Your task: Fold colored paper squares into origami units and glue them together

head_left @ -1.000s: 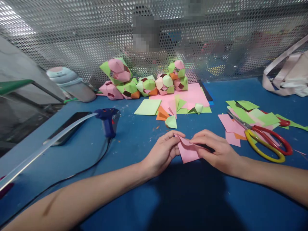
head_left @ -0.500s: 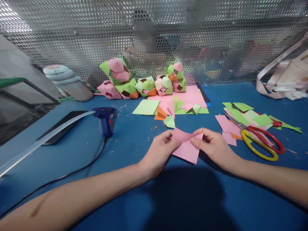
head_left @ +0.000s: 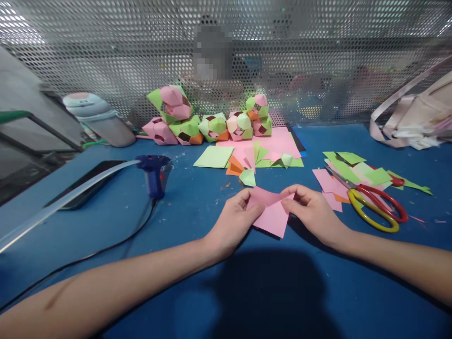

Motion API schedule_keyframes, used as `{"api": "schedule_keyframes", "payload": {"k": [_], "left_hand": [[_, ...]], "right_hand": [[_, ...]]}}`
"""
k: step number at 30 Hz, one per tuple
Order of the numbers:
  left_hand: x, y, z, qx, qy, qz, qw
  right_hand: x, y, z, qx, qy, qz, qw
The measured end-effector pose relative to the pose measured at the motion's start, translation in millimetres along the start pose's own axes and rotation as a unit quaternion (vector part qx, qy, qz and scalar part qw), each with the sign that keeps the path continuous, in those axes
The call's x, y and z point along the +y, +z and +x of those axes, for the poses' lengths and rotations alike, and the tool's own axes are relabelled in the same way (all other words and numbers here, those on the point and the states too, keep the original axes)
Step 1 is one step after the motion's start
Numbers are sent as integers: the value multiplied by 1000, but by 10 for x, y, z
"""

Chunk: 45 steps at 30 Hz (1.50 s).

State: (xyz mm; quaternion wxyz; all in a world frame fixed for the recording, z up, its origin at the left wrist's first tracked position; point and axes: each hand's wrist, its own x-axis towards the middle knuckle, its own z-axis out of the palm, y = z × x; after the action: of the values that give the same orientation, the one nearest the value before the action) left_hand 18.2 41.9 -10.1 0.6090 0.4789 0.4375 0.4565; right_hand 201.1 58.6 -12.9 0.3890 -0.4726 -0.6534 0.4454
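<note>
A square of pink paper [head_left: 273, 219] is held up between both hands, just above the blue table, its upper edge bent inward. My left hand [head_left: 237, 217] pinches its left side, thumb on the near face and fingers behind. On the other side, my right hand [head_left: 310, 213] grips the upper right corner between thumb and fingers. Beyond the hands lie a folded pale green paper piece [head_left: 247, 177], an orange folded piece [head_left: 234, 166] and a stack of pale green squares [head_left: 213, 157].
Scissors [head_left: 374, 205] with red and yellow handles lie on paper scraps [head_left: 377, 175] at right. A blue glue gun [head_left: 155, 176] with a long glue stick and cord stands left, near a dark phone-like slab [head_left: 84, 188]. Folded paper balls [head_left: 187, 127] line the perforated metal screen [head_left: 141, 61].
The view has shifted slightly. Both hands keep their hold on the pink paper, and my right thumb has slid a little toward the paper's right edge.
</note>
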Motion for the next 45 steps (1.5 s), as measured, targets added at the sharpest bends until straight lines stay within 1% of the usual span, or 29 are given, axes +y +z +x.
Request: {"api": "schedule_keyframes", "payload": {"k": [2, 5, 8, 11, 14, 19, 24, 29, 37, 45], "left_hand": [[2, 3, 1, 2, 4, 15, 1000], [6, 4, -1, -8, 16, 48, 999], [7, 2, -3, -20, 25, 87, 996], [3, -3, -3, -23, 23, 105, 994], [6, -7, -9, -27, 32, 112, 993], [41, 2, -30, -43, 53, 149, 987], [84, 22, -46, -56, 81, 192, 976], [81, 15, -49, -62, 90, 213, 971], [65, 3, -40, -29, 72, 199, 977], [79, 1, -38, -12, 65, 216, 974]], "right_hand": [[5, 10, -4, 5, -17, -11, 1000], [9, 33, -2, 10, -34, -12, 999], [16, 60, 16, 22, -27, 30, 999], [13, 75, 42, 38, -23, 86, 995], [-12, 66, 55, 39, -27, 101, 994], [-77, 30, 41, 12, -39, 58, 997], [-105, 33, 23, -18, -65, 42, 997], [-141, 35, 15, -43, -87, 18, 995], [-179, 57, -6, -68, -92, -8, 993], [-129, 55, 5, -49, -78, -32, 995]]}}
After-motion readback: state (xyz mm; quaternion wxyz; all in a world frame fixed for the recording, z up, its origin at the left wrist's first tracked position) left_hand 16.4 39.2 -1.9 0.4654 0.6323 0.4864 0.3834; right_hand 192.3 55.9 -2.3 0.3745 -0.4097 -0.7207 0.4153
